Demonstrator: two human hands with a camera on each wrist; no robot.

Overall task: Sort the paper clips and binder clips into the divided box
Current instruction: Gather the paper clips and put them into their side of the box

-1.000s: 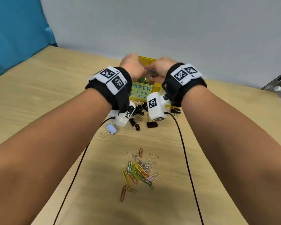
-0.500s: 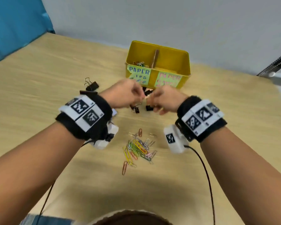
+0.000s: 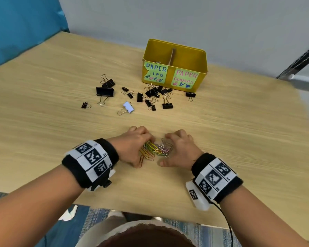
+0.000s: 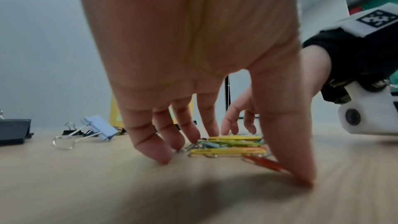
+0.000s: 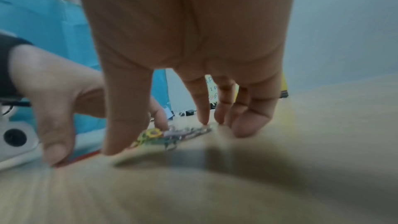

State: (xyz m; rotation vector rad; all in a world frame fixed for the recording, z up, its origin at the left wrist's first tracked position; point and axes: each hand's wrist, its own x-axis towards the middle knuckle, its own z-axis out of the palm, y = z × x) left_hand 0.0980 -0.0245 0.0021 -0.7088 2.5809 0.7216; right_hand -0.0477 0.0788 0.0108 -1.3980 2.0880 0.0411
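**Both hands set around the paper clip pile**

A light wood-grain table (image 3: pixel 43 107) is seen against a pale grey wall, with a teal panel at far left. Nearest the body, the left hand (image 3: pixel 132 145) and right hand (image 3: pixel 178 148) are placed on either side of the paper clips (image 3: pixel 156 148), a heap of thin coloured wire loops. Fingers and thumbs are bent down, tips on the wood; the pile is hemmed in but no clip is seen gripped. Farther out, black binder clips (image 3: pixel 150 97) and one pale blue binder clip (image 3: pixel 128 107) lie scattered. Beyond them stands the yellow divided box (image 3: pixel 175 56), labelled on its front wall.
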